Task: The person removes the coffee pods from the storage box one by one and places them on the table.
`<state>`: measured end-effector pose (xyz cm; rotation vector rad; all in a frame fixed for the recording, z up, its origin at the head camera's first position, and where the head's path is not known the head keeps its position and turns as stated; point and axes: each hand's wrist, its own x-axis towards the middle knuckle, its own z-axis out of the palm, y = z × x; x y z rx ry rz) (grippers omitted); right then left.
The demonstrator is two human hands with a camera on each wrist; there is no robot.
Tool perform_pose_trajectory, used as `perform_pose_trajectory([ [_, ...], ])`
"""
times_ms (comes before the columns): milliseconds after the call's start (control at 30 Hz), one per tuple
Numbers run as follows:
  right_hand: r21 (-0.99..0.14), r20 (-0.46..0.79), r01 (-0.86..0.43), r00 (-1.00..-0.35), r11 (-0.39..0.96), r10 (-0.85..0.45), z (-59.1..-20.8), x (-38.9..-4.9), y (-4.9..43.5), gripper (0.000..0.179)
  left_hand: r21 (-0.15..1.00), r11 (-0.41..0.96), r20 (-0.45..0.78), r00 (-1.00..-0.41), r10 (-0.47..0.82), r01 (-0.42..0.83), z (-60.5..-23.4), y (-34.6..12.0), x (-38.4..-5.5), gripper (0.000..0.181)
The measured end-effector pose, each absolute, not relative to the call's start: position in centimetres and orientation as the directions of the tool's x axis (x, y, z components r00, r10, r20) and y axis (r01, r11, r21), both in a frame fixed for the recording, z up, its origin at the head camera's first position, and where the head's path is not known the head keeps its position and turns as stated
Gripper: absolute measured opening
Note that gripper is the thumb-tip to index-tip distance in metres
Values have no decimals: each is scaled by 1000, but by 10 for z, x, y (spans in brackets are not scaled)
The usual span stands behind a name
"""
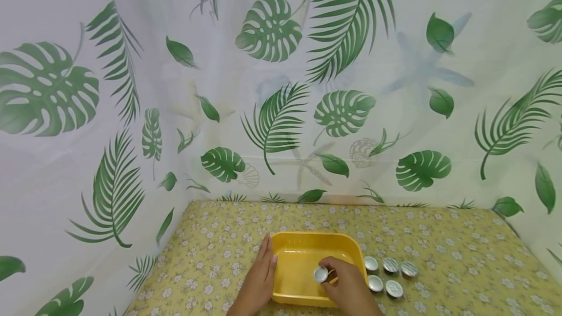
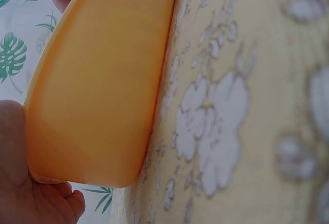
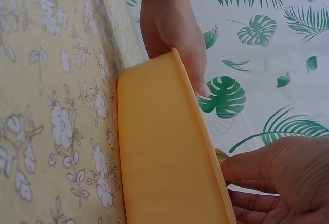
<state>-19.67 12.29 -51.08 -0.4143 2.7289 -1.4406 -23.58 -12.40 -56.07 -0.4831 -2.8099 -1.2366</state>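
Note:
A yellow plastic tray [image 1: 298,257] sits on the floral cloth. My left hand [image 1: 260,277] grips its left wall, thumb at the rim and fingers along the outside; the left wrist view shows this hand [image 2: 31,193] at the tray's corner. Between thumb and fingertips, my right hand [image 1: 349,284] pinches a small round silver-white disc-like piece [image 1: 320,274] over the inside of the tray. In the right wrist view the tray wall [image 3: 164,142] hides most of that piece [image 3: 222,157]. The inner side of the piece is hidden by the fingers.
Several similar round pieces [image 1: 394,288] lie right of the tray, the nearest one [image 1: 371,263] close to its wall. Yellow floral cloth [image 1: 461,262] covers the table. White leaf-patterned sheeting [image 1: 281,179] hangs behind and at the sides.

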Motion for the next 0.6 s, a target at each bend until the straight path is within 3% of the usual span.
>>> perform_pose_trajectory([
  [600,-846,71,-175,-973,503,-219,-512,-191,138,30,711,635,160,-948,273,303,-560,-123,-234,61],
])
